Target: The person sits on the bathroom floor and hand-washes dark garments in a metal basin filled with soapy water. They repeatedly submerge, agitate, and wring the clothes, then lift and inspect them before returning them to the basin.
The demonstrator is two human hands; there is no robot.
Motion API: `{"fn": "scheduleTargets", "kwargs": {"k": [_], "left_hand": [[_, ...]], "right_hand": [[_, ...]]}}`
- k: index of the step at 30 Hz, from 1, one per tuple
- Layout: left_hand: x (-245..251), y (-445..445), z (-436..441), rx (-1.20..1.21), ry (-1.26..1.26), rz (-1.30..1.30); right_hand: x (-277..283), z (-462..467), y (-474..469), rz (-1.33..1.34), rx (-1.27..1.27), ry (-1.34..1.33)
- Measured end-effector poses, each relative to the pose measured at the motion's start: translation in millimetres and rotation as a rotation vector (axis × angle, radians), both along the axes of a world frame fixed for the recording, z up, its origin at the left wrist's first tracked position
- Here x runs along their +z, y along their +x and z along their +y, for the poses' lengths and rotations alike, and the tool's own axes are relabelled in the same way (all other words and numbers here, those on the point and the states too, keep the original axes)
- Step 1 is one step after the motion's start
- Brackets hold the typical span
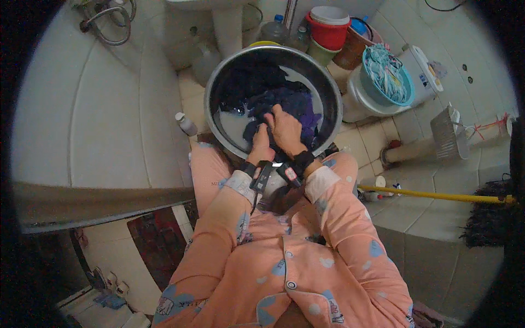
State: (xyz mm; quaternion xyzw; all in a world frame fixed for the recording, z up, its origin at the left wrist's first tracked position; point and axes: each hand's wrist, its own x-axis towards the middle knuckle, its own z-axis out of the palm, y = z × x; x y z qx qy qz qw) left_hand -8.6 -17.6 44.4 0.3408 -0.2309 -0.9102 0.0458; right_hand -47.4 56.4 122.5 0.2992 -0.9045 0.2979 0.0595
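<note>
In front of me stands a large round metal basin (212, 88) with dark wet clothes (262, 82) and some water in it. Both of my hands are over its near half, close together. My left hand (261, 143) is closed around a bunch of dark navy cloth (252, 129). Beside it, my right hand (286, 127) grips the same dark cloth, its knuckles upward. Purple-blue cloth (309, 112) lies just right of my right hand. Black straps with small devices are around both wrists. The fingertips are partly hidden by the cloth.
A white bottle (186, 124) stands on the floor left of the basin. A blue basin of cloth (410, 92) rests on the toilet lid (357, 96). Buckets (328, 35) stand at the back right. A yellow mop handle (434, 194) crosses the right side.
</note>
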Motion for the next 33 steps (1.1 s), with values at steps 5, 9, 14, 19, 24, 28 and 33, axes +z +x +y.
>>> {"fn": "scheduleTargets", "kwargs": {"k": [5,9,14,19,24,28,33], "left_hand": [[6.8,2.7,-4.7,-0.365,-0.759,0.059],[5.9,-5.1,-3.8,-0.146,0.125,-0.049],[2.6,-5.9,-4.6,-0.047,0.068,-0.049],[2.8,-5.9,-4.5,-0.112,0.148,-0.111],[9.8,-2.2,-6.4,-0.038,0.001,-0.045],[18.6,-1.3,-8.3,-0.056,0.066,-0.123],[12.6,-6.8,-6.2,-0.044,0.122,-0.126]], "right_hand": [[2.7,0.5,4.0,-0.099,0.212,0.151],[3.6,1.2,-11.8,0.069,-0.038,0.094],[-5.5,6.1,5.4,-0.070,0.133,0.119],[-2.2,16.0,-7.6,0.202,-0.153,0.199],[-13.4,24.4,2.7,-0.237,0.021,0.161],[-19.9,27.5,6.6,-0.043,0.002,0.163],[-11.9,22.0,7.3,-0.034,-0.160,0.080]]}}
